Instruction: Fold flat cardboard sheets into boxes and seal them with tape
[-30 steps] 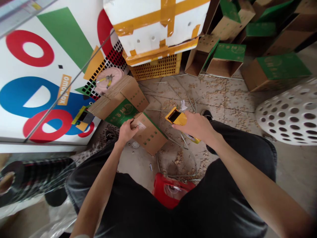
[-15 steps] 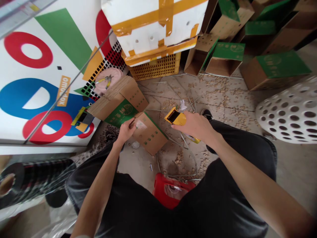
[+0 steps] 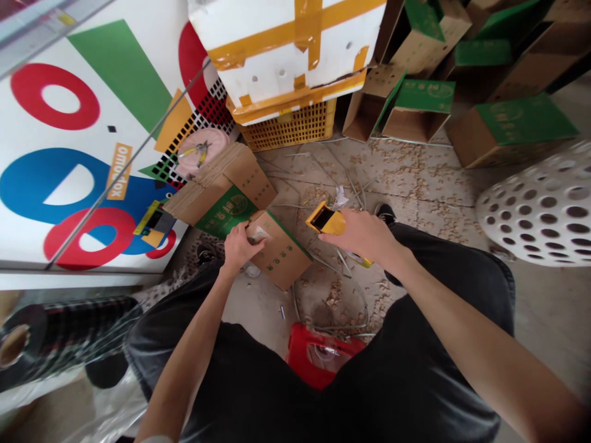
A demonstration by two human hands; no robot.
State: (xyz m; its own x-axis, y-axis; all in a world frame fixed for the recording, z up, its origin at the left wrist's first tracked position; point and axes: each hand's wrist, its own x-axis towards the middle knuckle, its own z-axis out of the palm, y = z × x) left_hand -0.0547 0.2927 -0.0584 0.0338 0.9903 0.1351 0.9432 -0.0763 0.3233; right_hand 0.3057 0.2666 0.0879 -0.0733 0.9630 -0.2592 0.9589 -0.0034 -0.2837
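Note:
My left hand [image 3: 239,247] rests on the near corner of a small brown cardboard box [image 3: 281,253] with a green edge, fingers curled over a pale sticker on its top. The box stands on the floor between my knees. My right hand [image 3: 364,234] is closed round a yellow hand-held device [image 3: 325,219] with a dark opening, held just right of the box and apart from it. A stack of flat brown and green cartons [image 3: 221,184] lies directly behind the box.
A colourful white cabinet [image 3: 78,141] fills the left. A taped white foam box [image 3: 286,49] sits on a yellow crate [image 3: 295,126]. Open brown and green cartons [image 3: 415,107] lie at the back right. A perforated white stool [image 3: 540,215] stands right, a red object [image 3: 318,357] near my legs.
My left hand has slid a little to the right across the box top, onto the pale sticker. My right hand with the yellow device has barely moved.

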